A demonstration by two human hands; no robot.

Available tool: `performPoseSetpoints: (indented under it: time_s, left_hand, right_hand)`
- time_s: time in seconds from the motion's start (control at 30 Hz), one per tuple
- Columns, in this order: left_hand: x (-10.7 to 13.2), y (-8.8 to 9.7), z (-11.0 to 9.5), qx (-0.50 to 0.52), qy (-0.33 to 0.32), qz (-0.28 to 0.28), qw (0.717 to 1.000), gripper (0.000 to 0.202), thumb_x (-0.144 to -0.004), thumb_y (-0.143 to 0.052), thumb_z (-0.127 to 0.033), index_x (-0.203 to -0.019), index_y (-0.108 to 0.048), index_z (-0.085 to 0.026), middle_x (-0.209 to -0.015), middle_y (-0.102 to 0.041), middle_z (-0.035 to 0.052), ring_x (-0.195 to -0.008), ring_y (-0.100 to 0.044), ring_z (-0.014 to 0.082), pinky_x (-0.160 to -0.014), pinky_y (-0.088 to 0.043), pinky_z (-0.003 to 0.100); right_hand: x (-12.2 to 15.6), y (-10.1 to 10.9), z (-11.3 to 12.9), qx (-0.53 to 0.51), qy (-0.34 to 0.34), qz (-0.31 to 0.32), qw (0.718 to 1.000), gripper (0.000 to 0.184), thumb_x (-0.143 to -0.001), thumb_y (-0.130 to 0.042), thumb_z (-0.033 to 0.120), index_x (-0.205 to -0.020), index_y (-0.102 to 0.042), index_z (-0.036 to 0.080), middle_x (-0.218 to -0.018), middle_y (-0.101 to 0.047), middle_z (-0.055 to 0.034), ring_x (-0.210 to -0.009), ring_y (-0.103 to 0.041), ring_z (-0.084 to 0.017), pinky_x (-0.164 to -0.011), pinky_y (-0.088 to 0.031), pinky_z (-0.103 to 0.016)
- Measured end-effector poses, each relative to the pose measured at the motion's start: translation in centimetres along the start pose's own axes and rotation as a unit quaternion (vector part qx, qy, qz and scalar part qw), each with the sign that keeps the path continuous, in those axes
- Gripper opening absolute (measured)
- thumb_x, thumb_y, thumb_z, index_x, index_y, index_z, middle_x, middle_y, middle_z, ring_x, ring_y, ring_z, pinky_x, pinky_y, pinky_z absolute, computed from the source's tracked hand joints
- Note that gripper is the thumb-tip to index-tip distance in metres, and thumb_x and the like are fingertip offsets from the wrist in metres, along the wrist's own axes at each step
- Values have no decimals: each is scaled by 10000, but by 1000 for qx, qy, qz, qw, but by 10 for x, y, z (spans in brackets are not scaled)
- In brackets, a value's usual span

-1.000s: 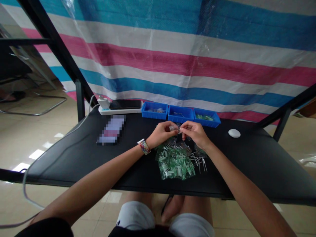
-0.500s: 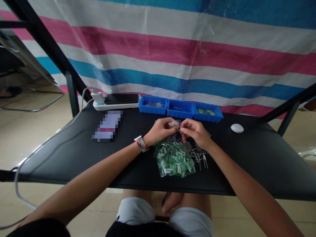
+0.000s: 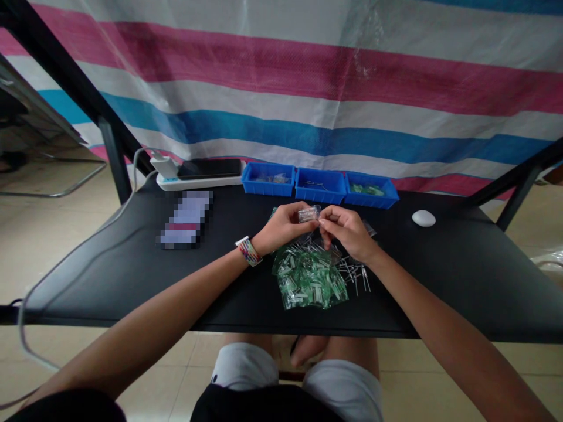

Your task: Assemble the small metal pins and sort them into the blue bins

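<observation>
My left hand is closed on a small clear plastic bag, its thumb and fingers pinching the bag's side. Facing it, my right hand pinches at the right edge of the same bag, with the fingertips of both hands almost touching. Below the hands lies a pile of green-tinted plastic packets with small pale pieces inside. Loose metal pins are scattered to the right of that pile, partly under my right hand. More clear plastic shows behind my right hand.
Three blue bins stand in a row at the back, each holding small parts or packets. To their left are a white power strip with a dark phone and a pixelated phone-like object. A white mouse lies right.
The clear bag now shows more fully above my left thumb, and both hands keep their pinch on it. The whole view has tilted slightly, shifting the table up a little.
</observation>
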State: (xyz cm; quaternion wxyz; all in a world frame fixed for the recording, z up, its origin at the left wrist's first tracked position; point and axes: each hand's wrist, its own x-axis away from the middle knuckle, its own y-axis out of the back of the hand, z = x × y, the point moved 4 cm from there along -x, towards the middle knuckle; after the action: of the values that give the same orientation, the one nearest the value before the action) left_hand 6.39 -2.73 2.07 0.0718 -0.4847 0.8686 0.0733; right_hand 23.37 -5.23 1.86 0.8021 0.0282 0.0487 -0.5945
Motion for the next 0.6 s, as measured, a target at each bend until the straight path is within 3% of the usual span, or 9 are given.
performPoseSetpoints:
  time_s: [0.2,0.4,0.6]
  left_hand:
    - [0,1,1,0,7,0,1000,295,-817,-817,-374,-887,-678,-123,-753,-637,5,-645,-537,91,-594,-408,226]
    - [0,-1,4,3,11,9,1000,268,-834,-802,-353,-902,-690,-118,-753,-656,9,-646,-556,93,-599,-415,225]
    - [0,-1,1,11,7,18,1000,192,-848,-770,-294,-904,-695,-127,-823,-726,44,-745,-661,134,-720,-508,260]
  right_hand:
    - [1,4,-2,-68,-15,-7,998,244,-861,-746,426,-905,-703,190,-733,-670,-4,-516,-602,-131,-456,-554,-274]
    - [4,5,-3,-33,-14,-9,999,224,-837,-801,383,-894,-689,197,-706,-654,12,-523,-602,-126,-470,-565,-268]
    - [4,2,-2,-23,-18,-5,1000,245,-853,-804,395,-885,-668,193,-703,-649,11,-512,-603,-118,-467,-547,-260]
